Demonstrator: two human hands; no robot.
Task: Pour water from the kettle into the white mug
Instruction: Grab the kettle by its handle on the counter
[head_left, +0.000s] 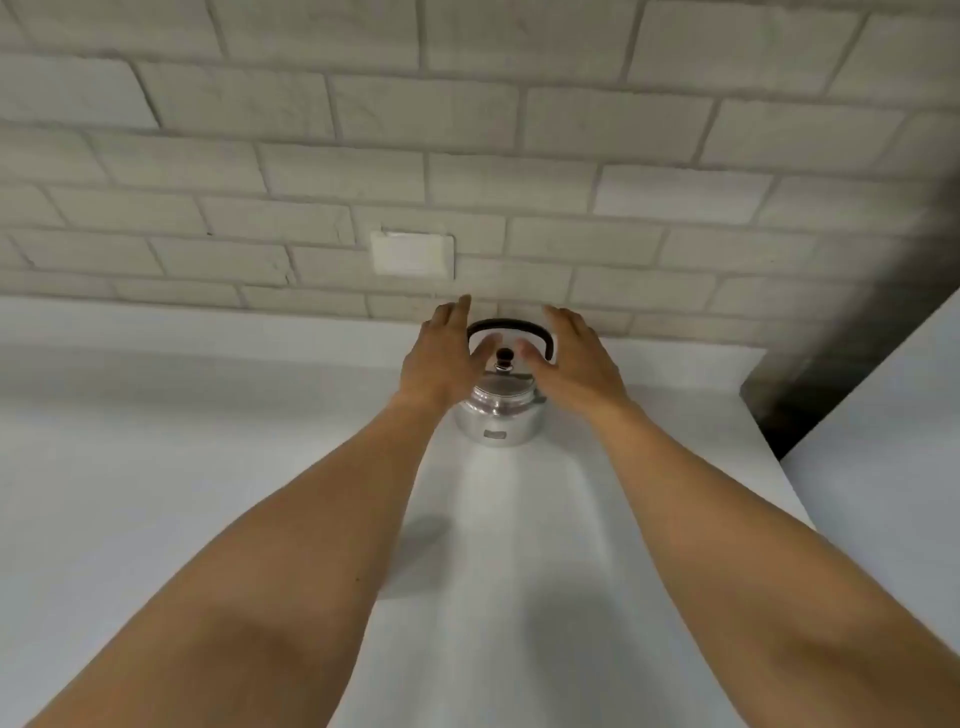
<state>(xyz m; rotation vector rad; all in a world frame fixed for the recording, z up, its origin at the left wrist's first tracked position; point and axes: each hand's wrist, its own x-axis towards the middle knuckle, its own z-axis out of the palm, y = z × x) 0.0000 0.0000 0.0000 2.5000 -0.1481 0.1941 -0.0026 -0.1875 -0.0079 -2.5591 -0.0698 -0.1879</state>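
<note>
Both hands, left hand (441, 358) and right hand (576, 358), spread open, empty, flank the kettle (498, 415); its small label is unreadable.

One head-worn wide-angle view looks forward and down along both bare forearms, across the white surface (208, 467) toward the brick wall (467, 156). The kettle (497, 410) sits far out at arm's reach, mid-frame; straight lines bow near the edges.
</note>
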